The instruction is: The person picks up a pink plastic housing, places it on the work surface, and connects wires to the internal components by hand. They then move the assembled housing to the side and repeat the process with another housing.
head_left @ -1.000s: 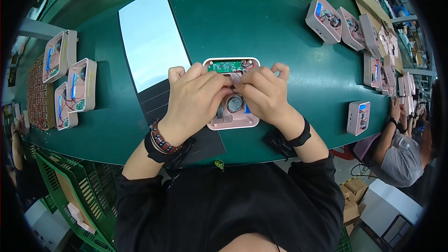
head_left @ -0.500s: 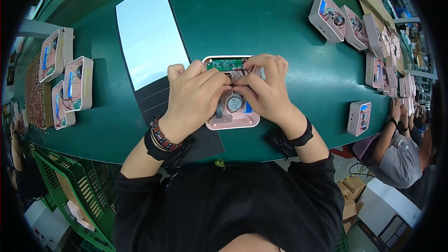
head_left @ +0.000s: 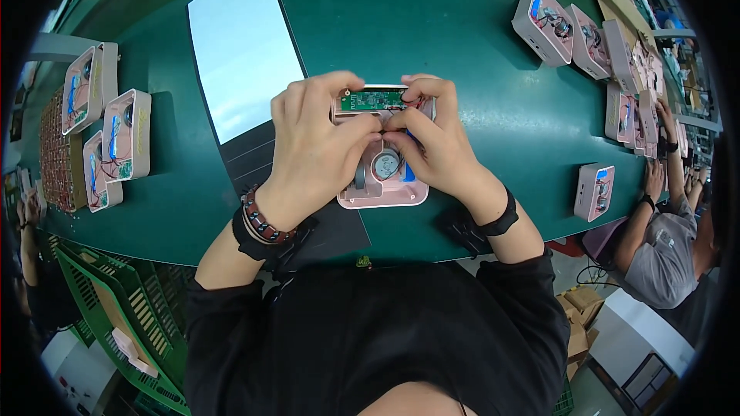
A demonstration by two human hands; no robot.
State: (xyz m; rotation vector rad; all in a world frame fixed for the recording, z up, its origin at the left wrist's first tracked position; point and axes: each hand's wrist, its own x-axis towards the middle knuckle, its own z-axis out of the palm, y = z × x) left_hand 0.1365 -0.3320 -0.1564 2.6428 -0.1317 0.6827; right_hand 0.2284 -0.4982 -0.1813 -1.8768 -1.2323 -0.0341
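Note:
In front of me on the green table lies an open pink plastic housing [head_left: 385,201]. It holds a green circuit board [head_left: 371,100] along its far side, a round silver speaker-like part [head_left: 385,163] and thin dark wires. My left hand [head_left: 312,139] spans the housing's left side, fingers curled at the far edge, thumb pressed in toward the middle. Thumb and forefinger of my right hand [head_left: 438,142] pinch together inside the housing, meeting the left thumb. Something small and dark shows between the fingertips, too hidden to name. The other right fingers rest by the board's right end.
Several similar pink housings [head_left: 127,135] stand at the left beside a carton of small parts [head_left: 63,154]. More pink housings [head_left: 543,23] line the right side. A white sheet [head_left: 247,54] on a dark mat lies beyond my left hand. Green crates [head_left: 116,316] stand lower left; co-workers sit at right.
My left fingers have opened out from a bunched pinch and now reach to the housing's far edge. The fingertips stay together at its middle. The right hand has hardly moved.

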